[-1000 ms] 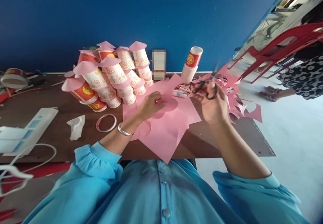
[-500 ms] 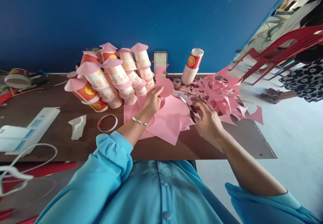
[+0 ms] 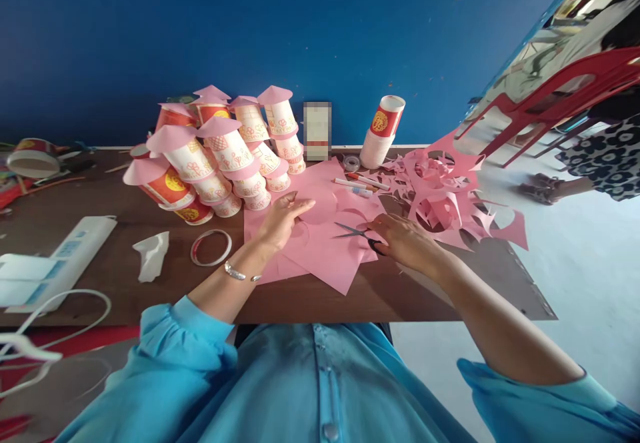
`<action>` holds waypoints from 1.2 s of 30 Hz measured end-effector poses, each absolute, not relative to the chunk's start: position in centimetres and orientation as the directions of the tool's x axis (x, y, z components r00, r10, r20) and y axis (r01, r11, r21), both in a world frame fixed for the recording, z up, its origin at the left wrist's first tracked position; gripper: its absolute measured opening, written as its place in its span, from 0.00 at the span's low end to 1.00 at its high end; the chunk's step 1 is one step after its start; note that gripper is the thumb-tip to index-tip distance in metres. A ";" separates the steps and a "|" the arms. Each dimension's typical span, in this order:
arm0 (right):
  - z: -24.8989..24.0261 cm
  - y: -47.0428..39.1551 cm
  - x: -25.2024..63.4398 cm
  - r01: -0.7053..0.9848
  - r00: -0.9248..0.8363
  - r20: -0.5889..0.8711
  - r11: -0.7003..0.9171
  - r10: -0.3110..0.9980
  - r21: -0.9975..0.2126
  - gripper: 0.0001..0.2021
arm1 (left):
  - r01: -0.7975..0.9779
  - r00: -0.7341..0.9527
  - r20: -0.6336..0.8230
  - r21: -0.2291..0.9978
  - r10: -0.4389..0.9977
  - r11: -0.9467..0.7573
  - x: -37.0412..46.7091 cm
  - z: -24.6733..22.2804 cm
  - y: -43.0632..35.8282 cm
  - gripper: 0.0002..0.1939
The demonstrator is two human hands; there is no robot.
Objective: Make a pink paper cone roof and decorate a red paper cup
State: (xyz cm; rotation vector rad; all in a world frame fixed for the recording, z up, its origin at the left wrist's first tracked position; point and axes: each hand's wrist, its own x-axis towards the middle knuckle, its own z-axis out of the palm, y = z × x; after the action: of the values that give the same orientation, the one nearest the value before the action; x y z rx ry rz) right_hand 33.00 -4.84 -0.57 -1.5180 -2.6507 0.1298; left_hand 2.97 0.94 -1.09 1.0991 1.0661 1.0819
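Observation:
My left hand (image 3: 286,220) is over the pink paper sheets (image 3: 333,263), its thumb stretched out and fingers apart, holding nothing. Just beyond its thumb lies a cut pink paper circle (image 3: 320,208) on the sheets. My right hand (image 3: 403,238) has its fingers at the dark handles of a pair of scissors (image 3: 356,231). The scissors' blades are spread and lie low over the pink paper, pointing left. The fingers partly hide the handles.
Stacked paper-cup towers (image 3: 227,150) with pink cone roofs stand at the back left. Pink scraps (image 3: 440,196) are heaped on the right. Markers (image 3: 355,186), a tape roll (image 3: 211,248), two stacked cups (image 3: 383,130) and a white power strip (image 3: 75,256) are also on the table.
My left hand has let go of the pink paper circle and drawn back left. My right hand has lowered the scissors onto the sheets, their blades now spread and pointing left.

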 end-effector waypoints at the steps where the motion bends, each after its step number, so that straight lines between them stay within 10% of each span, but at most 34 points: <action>1: -0.3 -4.5 33.1 0.854 -0.506 0.009 0.503 0.862 -0.134 0.24 | -0.128 0.153 -0.126 0.981 0.980 0.146 2.6 -1.0 0.6 0.19; 9: 0.6 -2.4 34.0 0.828 -0.551 -0.111 0.526 0.827 -0.196 0.28 | -0.128 0.176 -0.156 0.975 0.972 0.180 0.6 -0.5 -0.8 0.21; 17: -0.1 -5.2 33.0 0.830 -0.549 0.038 0.550 0.835 -0.094 0.20 | 0.341 -0.002 0.513 0.807 0.859 -0.481 -0.5 -1.0 -1.3 0.06; 28: -0.2 -5.2 34.1 0.850 -0.526 0.108 0.524 0.843 0.048 0.21 | 0.446 -0.050 0.755 0.603 0.654 -0.662 -0.9 -2.6 -0.9 0.09; 32: 0.7 -4.1 34.0 0.823 -0.264 0.221 0.338 0.939 -0.457 0.17 | 0.411 -0.056 0.741 0.628 0.670 -0.661 -0.8 -2.7 -0.9 0.06; 36: 0.6 -2.2 30.1 0.109 -0.072 0.056 0.064 0.996 -0.992 0.20 | 0.383 -0.008 0.736 0.628 0.677 -0.678 -0.3 -2.9 -1.0 0.05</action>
State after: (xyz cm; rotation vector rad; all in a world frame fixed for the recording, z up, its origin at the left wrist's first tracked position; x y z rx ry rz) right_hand 30.13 -2.25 0.57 -1.2123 -1.3703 1.1592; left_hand -0.25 -1.01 -2.85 2.0230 1.1145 1.7458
